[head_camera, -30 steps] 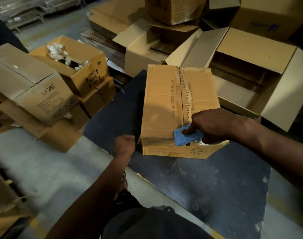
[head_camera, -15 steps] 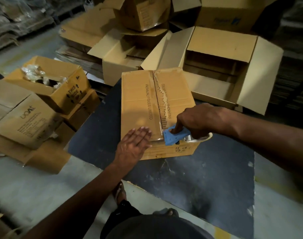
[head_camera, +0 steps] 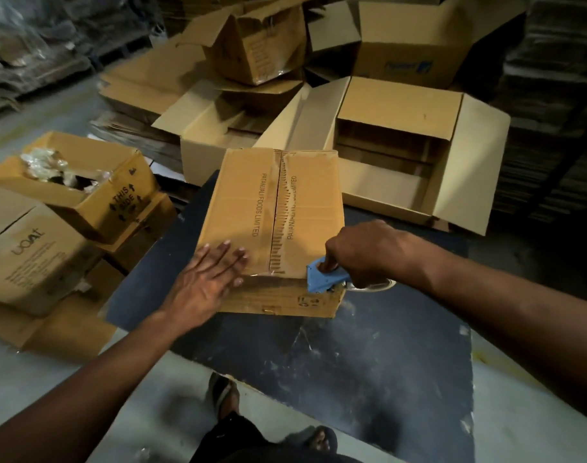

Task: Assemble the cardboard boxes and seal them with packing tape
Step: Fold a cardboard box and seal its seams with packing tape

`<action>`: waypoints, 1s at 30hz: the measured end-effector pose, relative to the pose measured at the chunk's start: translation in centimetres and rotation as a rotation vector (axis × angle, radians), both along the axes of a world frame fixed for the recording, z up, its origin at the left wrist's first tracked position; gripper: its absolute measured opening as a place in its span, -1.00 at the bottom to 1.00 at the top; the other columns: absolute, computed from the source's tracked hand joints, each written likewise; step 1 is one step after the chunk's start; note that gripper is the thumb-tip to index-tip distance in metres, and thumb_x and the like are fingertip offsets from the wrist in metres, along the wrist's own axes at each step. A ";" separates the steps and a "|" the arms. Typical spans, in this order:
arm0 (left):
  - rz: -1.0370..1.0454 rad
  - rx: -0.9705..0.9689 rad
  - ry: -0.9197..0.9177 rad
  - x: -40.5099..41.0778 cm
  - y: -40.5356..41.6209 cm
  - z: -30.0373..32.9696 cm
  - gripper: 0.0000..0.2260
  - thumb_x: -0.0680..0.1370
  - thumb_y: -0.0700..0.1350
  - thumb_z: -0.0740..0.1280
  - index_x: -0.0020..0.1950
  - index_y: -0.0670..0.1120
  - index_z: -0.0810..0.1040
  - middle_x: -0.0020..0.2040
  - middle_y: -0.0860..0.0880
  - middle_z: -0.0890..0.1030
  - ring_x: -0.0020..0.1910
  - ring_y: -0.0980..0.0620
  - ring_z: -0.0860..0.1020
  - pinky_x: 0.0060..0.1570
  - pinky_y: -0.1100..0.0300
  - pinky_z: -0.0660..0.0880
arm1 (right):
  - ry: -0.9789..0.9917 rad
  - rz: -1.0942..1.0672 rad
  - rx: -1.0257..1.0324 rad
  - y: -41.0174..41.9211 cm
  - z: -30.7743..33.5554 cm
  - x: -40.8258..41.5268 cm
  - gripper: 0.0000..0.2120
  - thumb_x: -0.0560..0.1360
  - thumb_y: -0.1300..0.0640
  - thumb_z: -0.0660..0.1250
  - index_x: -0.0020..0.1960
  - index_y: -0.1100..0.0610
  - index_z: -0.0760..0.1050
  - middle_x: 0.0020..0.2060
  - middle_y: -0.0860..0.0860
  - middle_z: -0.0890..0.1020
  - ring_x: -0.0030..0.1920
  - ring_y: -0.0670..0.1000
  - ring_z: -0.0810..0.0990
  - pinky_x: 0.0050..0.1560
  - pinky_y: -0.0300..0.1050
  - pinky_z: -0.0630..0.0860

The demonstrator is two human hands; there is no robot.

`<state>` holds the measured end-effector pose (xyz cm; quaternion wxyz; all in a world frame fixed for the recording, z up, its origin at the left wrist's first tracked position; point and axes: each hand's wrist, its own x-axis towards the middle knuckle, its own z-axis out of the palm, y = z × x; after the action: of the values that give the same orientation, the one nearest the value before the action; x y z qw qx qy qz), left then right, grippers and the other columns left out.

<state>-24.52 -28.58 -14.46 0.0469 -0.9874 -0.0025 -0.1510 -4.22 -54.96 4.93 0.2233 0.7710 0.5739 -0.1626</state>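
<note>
Now box (head_camera: 272, 228) under flat L grip (head_camera: 208, 282), tape dispenser (head_camera: 325, 279) in R grip (head_camera: 362, 252).

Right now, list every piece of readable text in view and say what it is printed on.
"PATANJALI FOODS LIMITED": left top flap of the closed box under the left hand.
"PATANJALI FO... LIMITED": its right flap, middle partly hidden by the seam tape.
"THIS SIDE" with up arrows: side of the open box at left.
"boAt": side of the box at near left; the fine print below it is too small to read.
Blue logo on the far box: blurred, unreadable.
</note>
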 end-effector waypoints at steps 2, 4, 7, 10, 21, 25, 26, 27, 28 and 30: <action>-0.008 0.050 0.041 -0.5 -1.7 0.7 -0.31 0.68 0.28 0.06 0.68 -0.12 0.12 0.63 -0.15 0.24 0.65 -0.15 0.13 0.59 -0.25 0.10 | -0.012 0.017 -0.009 -0.2 -0.2 -0.2 -0.45 0.57 0.07 0.39 0.51 -0.22 0.38 0.24 -0.03 0.59 0.15 0.10 0.62 -0.09 0.01 0.58; -0.033 0.080 0.013 -0.2 -5.0 1.1 -0.22 0.63 0.32 0.12 0.68 -0.16 0.10 0.64 -0.17 0.21 0.65 -0.13 0.13 0.60 -0.19 0.06 | -0.003 0.004 -0.003 -0.7 -0.4 0.1 -0.43 0.58 0.08 0.39 0.53 -0.24 0.35 0.24 -0.03 0.58 0.16 0.11 0.61 -0.07 0.02 0.59; -0.068 0.086 -0.049 3.7 -10.1 0.4 -0.27 0.62 0.30 0.20 0.63 -0.16 0.24 0.59 -0.17 0.33 0.60 -0.11 0.28 0.59 -0.10 0.17 | 0.036 -0.018 0.021 -1.3 -0.5 0.5 -0.42 0.58 0.09 0.39 0.53 -0.25 0.35 0.24 -0.04 0.59 0.16 0.10 0.61 0.00 0.07 0.61; -0.033 0.071 -0.176 6.3 -12.9 -0.9 -0.41 0.60 0.16 0.37 0.48 -0.22 0.49 0.43 -0.20 0.55 0.42 -0.13 0.53 0.47 -0.05 0.35 | 0.063 -0.048 0.012 -1.5 -0.7 1.0 -0.38 0.54 0.13 0.40 0.51 -0.28 0.36 0.22 -0.05 0.59 0.14 0.10 0.61 -0.08 0.02 0.57; -0.068 0.039 -0.383 6.2 -13.0 -2.0 -0.47 0.55 0.05 0.44 0.41 -0.24 0.57 0.34 -0.20 0.62 0.30 -0.13 0.63 0.29 -0.10 0.58 | 0.051 -0.201 -0.122 -8.3 0.3 5.4 -0.27 0.55 0.17 0.40 0.53 -0.40 0.25 0.15 -0.12 0.54 0.02 -0.02 0.51 -0.02 -0.11 0.47; -0.074 -0.043 -0.310 6.0 -13.0 -1.8 -0.43 0.57 0.10 0.37 0.45 -0.24 0.53 0.38 -0.20 0.59 0.33 -0.14 0.60 0.34 -0.12 0.54 | 0.075 -0.298 -0.168 -11.5 0.6 7.3 -0.31 0.57 0.09 0.42 0.53 -0.41 0.23 0.24 -0.10 0.49 0.11 -0.05 0.49 0.07 -0.13 0.44; -0.071 -0.052 -0.282 6.0 -13.1 -1.6 -0.42 0.58 0.12 0.35 0.46 -0.24 0.52 0.39 -0.20 0.58 0.35 -0.14 0.59 0.35 -0.12 0.52 | 0.081 -0.310 -0.167 -11.9 0.5 7.7 -0.30 0.56 0.09 0.43 0.53 -0.41 0.23 0.26 -0.09 0.48 0.13 -0.05 0.48 0.09 -0.13 0.45; -0.062 -0.061 -0.251 5.9 -13.1 -1.3 -0.42 0.58 0.14 0.33 0.47 -0.23 0.52 0.39 -0.20 0.58 0.36 -0.14 0.58 0.35 -0.13 0.52 | 0.087 -0.320 -0.163 -12.1 0.4 7.9 -0.29 0.56 0.11 0.43 0.53 -0.40 0.23 0.29 -0.08 0.49 0.13 -0.05 0.49 0.10 -0.13 0.45; -0.047 -0.067 -0.216 5.8 -13.2 -0.9 -0.41 0.59 0.16 0.30 0.47 -0.22 0.51 0.40 -0.19 0.57 0.37 -0.13 0.58 0.35 -0.13 0.52 | 0.094 -0.327 -0.159 -12.1 0.3 7.8 -0.29 0.56 0.13 0.43 0.53 -0.39 0.23 0.30 -0.07 0.49 0.14 -0.05 0.50 0.09 -0.14 0.45; -0.006 -0.063 -0.132 5.8 -13.6 0.0 -0.39 0.59 0.21 0.23 0.46 -0.20 0.53 0.40 -0.17 0.57 0.37 -0.12 0.58 0.36 -0.13 0.51 | 0.111 -0.341 -0.158 -11.7 -0.7 7.4 -0.30 0.56 0.18 0.42 0.54 -0.33 0.26 0.32 -0.05 0.50 0.16 -0.04 0.52 0.08 -0.16 0.44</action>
<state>-18.74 -42.17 -14.45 0.0149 -0.9763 -0.0072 -0.2158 3.23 -66.63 4.20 0.2202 0.8270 0.4318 -0.2848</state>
